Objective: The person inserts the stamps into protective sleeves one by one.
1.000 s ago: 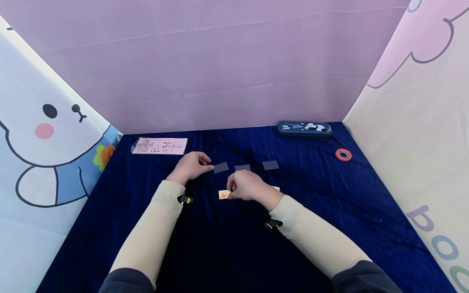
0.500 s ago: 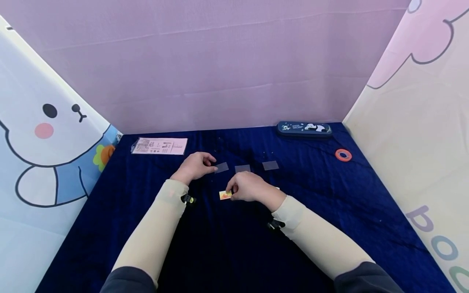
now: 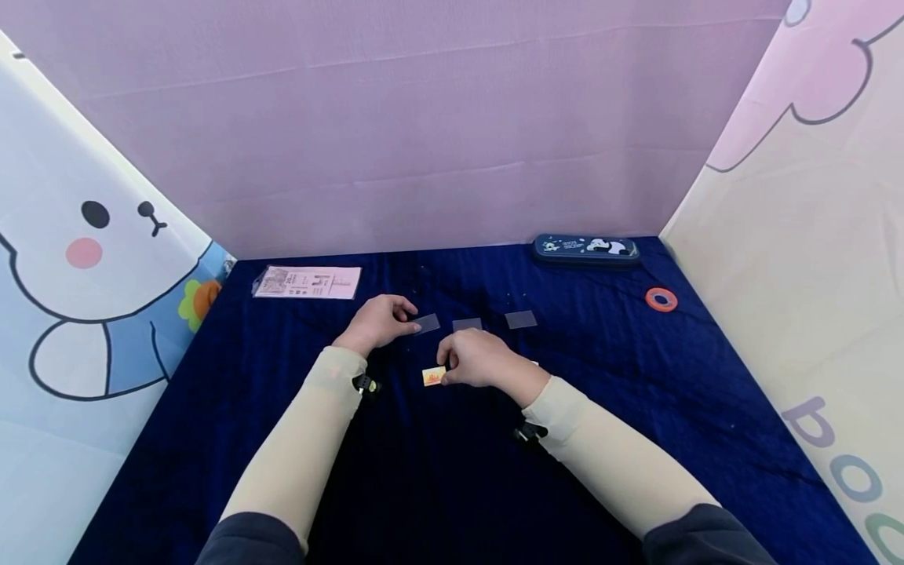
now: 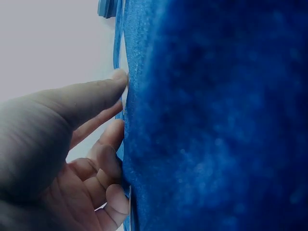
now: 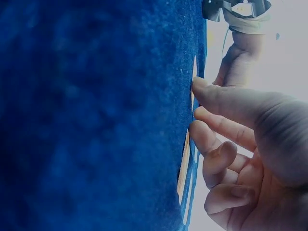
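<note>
In the head view my left hand (image 3: 377, 322) has its thumb and forefinger at the left end of a small clear rectangular sheet (image 3: 428, 322), pinching it against the cloth. Two more clear sheets lie to its right, one in the middle (image 3: 467, 323) and one farther right (image 3: 521, 319). My right hand (image 3: 475, 357) pinches the right end of a small yellow card (image 3: 433, 376) with a red print, which lies nearer the body. Both wrist views show the thumb (image 4: 118, 79) and bent fingers (image 5: 204, 137) low at the cloth. Another pale edge (image 3: 534, 362) shows behind the right wrist.
Dark blue cloth (image 3: 395, 471) covers the table. A pink printed packet (image 3: 311, 282) lies at back left. At back right stands a blue panda case (image 3: 586, 248), with an orange ring-shaped roll (image 3: 661, 299) in front of it. Fabric walls (image 3: 452, 141) enclose the back and sides.
My left hand has slid slightly right over the clear sheet's left end. The yellow card has shifted only a little under my right hand, which stays almost in place.
</note>
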Demonstrator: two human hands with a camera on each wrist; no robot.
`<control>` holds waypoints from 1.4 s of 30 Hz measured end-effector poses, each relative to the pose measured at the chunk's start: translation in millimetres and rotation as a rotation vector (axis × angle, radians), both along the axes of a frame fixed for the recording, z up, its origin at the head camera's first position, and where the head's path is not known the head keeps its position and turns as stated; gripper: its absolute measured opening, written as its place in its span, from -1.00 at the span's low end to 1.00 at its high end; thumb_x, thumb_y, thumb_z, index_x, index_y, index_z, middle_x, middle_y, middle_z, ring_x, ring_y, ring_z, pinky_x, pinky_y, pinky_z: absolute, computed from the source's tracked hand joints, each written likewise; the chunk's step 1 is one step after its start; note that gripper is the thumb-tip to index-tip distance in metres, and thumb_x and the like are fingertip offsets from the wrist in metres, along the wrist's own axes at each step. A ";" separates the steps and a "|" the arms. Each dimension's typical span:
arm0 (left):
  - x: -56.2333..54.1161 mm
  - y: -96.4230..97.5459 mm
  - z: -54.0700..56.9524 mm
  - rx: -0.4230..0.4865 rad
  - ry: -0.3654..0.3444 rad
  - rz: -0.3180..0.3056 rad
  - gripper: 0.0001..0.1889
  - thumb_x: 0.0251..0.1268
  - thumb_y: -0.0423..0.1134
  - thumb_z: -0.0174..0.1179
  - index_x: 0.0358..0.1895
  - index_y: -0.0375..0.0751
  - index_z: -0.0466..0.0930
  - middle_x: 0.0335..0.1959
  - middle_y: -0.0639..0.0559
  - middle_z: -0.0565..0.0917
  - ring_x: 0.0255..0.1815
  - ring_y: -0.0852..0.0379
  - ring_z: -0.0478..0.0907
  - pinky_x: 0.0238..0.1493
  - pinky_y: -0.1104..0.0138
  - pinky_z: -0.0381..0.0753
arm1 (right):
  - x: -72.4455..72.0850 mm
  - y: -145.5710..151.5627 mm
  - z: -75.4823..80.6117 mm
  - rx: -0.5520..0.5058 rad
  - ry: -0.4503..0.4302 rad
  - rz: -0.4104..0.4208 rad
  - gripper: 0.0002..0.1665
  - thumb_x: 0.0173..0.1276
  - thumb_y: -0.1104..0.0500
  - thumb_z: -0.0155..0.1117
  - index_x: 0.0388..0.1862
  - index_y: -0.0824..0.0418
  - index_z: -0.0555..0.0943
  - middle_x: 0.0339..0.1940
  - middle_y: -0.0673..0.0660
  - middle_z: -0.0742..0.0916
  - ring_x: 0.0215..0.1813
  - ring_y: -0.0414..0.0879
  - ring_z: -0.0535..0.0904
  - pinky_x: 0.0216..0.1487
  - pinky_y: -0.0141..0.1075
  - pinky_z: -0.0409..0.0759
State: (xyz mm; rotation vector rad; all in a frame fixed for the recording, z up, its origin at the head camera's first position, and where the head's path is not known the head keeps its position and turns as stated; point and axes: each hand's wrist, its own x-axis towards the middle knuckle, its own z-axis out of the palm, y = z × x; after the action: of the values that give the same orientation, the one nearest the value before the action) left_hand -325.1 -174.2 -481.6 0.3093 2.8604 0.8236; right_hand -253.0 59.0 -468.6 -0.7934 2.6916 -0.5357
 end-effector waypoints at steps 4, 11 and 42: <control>-0.6 -1.4 -1.7 0.012 0.004 0.003 -0.73 0.27 -0.09 0.53 -0.01 0.01 0.79 -0.22 0.07 0.69 -0.21 0.05 0.60 -0.06 0.13 0.57 | -1.2 0.0 -1.7 0.001 0.001 -0.003 -0.64 0.32 -0.05 0.58 0.08 -0.11 0.78 -0.39 -0.25 0.67 -0.36 -0.27 0.58 -0.28 -0.26 0.57; 0.9 -2.3 0.8 0.010 0.001 0.018 -0.80 0.27 -0.15 0.52 -0.08 -0.02 0.79 -0.25 0.07 0.68 -0.22 0.05 0.59 -0.06 0.13 0.56 | -2.6 0.1 -3.6 -0.009 0.000 -0.007 -0.72 0.34 -0.01 0.57 0.02 -0.14 0.81 -0.43 -0.26 0.67 -0.39 -0.26 0.58 -0.31 -0.26 0.56; 1.7 -11.9 2.6 0.201 0.038 0.004 -0.89 0.45 -0.12 0.36 -0.16 -0.02 0.82 -0.21 0.07 0.75 -0.14 0.05 0.63 0.00 0.12 0.59 | -8.8 16.0 -2.5 -0.269 -0.137 0.057 -0.79 0.33 0.21 0.52 -0.43 -0.02 0.66 -0.40 -0.06 0.70 -0.40 -0.17 0.60 -0.30 -0.26 0.61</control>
State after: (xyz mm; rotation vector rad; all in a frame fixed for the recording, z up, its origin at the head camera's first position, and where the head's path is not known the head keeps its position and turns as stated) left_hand -323.4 -186.1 -478.9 0.3466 2.8174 1.1203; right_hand -261.8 75.0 -471.2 -0.8638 2.4958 -0.9168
